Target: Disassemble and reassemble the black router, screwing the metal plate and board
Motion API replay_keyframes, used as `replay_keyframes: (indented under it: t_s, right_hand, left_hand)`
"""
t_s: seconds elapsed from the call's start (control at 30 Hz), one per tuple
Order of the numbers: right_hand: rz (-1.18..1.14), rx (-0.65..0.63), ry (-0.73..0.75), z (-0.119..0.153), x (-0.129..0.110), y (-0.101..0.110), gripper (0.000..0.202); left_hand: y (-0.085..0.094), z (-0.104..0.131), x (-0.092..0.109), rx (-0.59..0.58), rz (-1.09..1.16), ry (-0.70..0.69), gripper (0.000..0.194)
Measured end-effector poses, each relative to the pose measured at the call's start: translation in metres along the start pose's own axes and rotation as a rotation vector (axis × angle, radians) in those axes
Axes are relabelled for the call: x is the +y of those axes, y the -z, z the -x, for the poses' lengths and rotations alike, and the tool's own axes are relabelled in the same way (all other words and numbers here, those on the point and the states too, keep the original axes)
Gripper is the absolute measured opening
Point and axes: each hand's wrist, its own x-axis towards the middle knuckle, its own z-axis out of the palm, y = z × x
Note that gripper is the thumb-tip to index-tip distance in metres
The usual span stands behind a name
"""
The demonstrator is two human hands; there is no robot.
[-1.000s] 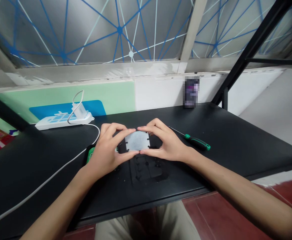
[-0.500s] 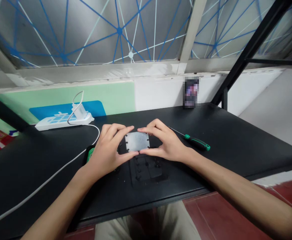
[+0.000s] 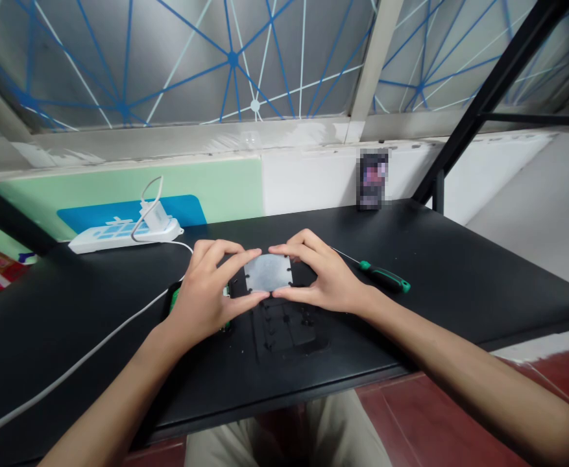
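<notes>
Between my two hands is a flat silver metal plate (image 3: pixel 268 273) with small notches along its short sides. My left hand (image 3: pixel 211 282) pinches its left part, with the index finger on the far edge and the thumb on the near edge. My right hand (image 3: pixel 326 275) grips the right part the same way. Below the plate lies a black plastic cover (image 3: pixel 289 331) with moulded ribs. A green circuit board (image 3: pixel 174 295) in a dark frame is mostly hidden under my left hand.
A green and black screwdriver (image 3: pixel 386 277) lies right of my right hand. At the back left stands a white power strip (image 3: pixel 126 235) with a charger; its white cable (image 3: pixel 94 350) crosses the black table (image 3: pixel 459 272). A phone-like object (image 3: pixel 372 180), pixelated, leans against the wall.
Both hands keep their hold. The plate has tilted slightly and shifted a little upward in view, and the light on its surface looks different.
</notes>
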Motion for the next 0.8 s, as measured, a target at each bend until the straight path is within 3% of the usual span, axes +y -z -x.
replay_keyframes:
  t_s: [0.8]
  right_hand:
    - [0.038,-0.017,0.027,-0.0007,0.0000,0.0016,0.059]
  left_hand:
    - [0.0006,0.0003,-0.0004,0.024,-0.015,-0.039,0.046]
